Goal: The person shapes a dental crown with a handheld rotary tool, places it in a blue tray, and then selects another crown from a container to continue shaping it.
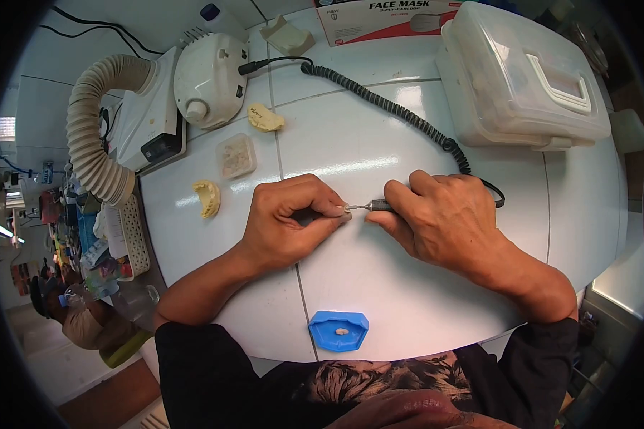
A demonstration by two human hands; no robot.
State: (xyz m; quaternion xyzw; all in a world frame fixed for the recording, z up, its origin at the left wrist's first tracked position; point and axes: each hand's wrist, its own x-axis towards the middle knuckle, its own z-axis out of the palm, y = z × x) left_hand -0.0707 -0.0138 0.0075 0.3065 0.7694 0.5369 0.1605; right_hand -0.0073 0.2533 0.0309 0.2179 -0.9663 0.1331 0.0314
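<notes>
My left hand (297, 214) is pinched, thumb against fingers, on a tiny pale piece (347, 209) mostly hidden by the fingertips. My right hand (440, 214) is wrapped round a dark rotary handpiece (381, 205), whose thin metal bit points left and meets the piece at the left fingertips. A black coiled cord (386, 104) runs from the handpiece to a white control unit (209, 82) at the upper left. Nearer my body, a blue tray (338, 344) holds a small pale piece (342, 332).
Two yellowish dental casts (265, 118) (207, 199) and a small clear box (237, 156) lie left of my hands. A ribbed hose (86, 121) arches at far left. A lidded plastic case (494, 86) and a mask box (379, 21) stand at the back. Another person (86, 322) is at lower left.
</notes>
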